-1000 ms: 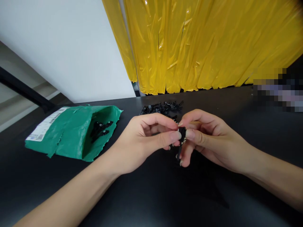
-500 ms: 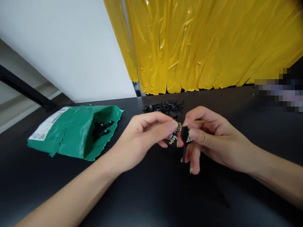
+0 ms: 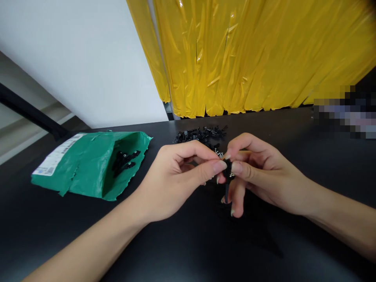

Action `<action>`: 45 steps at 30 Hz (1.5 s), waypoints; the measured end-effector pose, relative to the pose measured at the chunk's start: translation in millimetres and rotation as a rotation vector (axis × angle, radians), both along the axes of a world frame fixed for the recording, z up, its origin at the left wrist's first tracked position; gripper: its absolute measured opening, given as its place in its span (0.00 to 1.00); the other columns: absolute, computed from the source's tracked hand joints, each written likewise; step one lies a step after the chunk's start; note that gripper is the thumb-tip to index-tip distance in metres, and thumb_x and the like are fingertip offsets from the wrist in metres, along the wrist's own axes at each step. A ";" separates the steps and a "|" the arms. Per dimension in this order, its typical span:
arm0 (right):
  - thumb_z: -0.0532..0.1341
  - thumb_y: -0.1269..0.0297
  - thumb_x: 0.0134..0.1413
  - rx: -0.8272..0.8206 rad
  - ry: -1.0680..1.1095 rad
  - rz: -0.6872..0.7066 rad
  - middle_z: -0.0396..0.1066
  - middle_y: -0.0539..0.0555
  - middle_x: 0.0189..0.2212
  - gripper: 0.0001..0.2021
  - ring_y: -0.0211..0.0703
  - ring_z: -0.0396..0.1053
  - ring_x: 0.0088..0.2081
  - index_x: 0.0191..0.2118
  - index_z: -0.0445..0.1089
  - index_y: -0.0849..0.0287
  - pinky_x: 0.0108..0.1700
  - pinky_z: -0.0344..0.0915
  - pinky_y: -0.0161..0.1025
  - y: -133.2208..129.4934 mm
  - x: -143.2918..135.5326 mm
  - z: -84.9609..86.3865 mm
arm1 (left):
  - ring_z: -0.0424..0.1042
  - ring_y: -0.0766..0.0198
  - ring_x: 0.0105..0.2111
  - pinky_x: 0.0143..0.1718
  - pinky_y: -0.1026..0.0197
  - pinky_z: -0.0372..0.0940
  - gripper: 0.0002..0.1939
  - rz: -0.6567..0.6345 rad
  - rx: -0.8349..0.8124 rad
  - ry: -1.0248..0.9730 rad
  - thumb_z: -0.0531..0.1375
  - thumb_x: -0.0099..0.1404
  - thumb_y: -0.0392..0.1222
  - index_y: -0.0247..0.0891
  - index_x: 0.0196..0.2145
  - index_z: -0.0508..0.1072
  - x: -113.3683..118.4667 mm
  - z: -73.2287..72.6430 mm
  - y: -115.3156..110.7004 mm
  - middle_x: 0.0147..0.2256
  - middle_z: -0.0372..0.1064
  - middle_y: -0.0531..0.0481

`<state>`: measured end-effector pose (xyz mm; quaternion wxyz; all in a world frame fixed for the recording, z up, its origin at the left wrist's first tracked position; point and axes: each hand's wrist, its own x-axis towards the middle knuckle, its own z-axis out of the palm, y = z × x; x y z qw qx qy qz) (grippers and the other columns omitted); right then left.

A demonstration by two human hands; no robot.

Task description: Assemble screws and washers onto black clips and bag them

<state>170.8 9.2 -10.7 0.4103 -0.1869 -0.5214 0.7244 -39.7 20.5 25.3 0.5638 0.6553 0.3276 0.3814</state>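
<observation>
My right hand (image 3: 263, 178) pinches a small black plastic part (image 3: 227, 169) with a thin stem pointing down. Thumb and index finger of my left hand (image 3: 186, 178) are pressed together against the part's left side. Whether a tiny piece sits between those left fingertips is hidden. Just behind the hands, small silver screws (image 3: 218, 152) lie on the black table (image 3: 188, 246), partly covered by my fingers. A few small metal nuts show only in bits between the hands.
A heap of small black parts (image 3: 199, 135) lies behind my hands. To the left rests an open green plastic mailer bag (image 3: 85, 168) with similar black pieces (image 3: 125, 160) inside. Yellow plastic strips (image 3: 235, 58) and a white panel (image 3: 88, 58) stand beyond the table.
My left hand's fingertips have moved right and slightly down, from beside the part to touching it. The right hand still holds the part, shifted very slightly left in view.
</observation>
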 end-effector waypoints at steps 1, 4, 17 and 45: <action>0.62 0.66 0.71 0.002 -0.001 0.004 0.79 0.43 0.36 0.03 0.39 0.83 0.28 0.47 0.68 0.50 0.41 0.82 0.40 0.1 0.3 0.1 | 0.76 0.68 0.31 0.31 0.69 0.71 0.03 -0.016 -0.019 -0.013 0.70 0.65 0.35 0.37 0.33 0.80 -0.6 0.0 -0.3 0.31 0.78 0.52; 0.61 0.67 0.72 0.004 0.006 0.001 0.79 0.42 0.36 0.04 0.39 0.83 0.29 0.47 0.68 0.49 0.41 0.82 0.41 0.6 1.3 0.3 | 0.77 0.67 0.33 0.32 0.69 0.71 0.02 -0.070 -0.106 -0.047 0.69 0.67 0.35 0.40 0.38 0.81 -4.0 -1.9 0.5 0.33 0.79 0.52; 0.63 0.67 0.70 -0.024 0.019 0.000 0.80 0.44 0.36 0.05 0.37 0.83 0.27 0.47 0.74 0.52 0.40 0.82 0.37 -1.2 -1.2 -2.5 | 0.74 0.70 0.28 0.30 0.70 0.70 0.05 0.003 -0.059 -0.044 0.72 0.63 0.37 0.37 0.31 0.81 0.3 0.7 -1.6 0.28 0.76 0.54; 0.64 0.66 0.70 0.073 -0.093 -0.111 0.80 0.42 0.30 0.03 0.35 0.82 0.25 0.44 0.70 0.51 0.37 0.80 0.31 3.9 0.0 1.7 | 0.74 0.72 0.30 0.31 0.71 0.70 0.09 -0.091 -0.180 0.003 0.72 0.65 0.45 0.38 0.39 0.81 -5.7 -10.0 8.3 0.31 0.77 0.54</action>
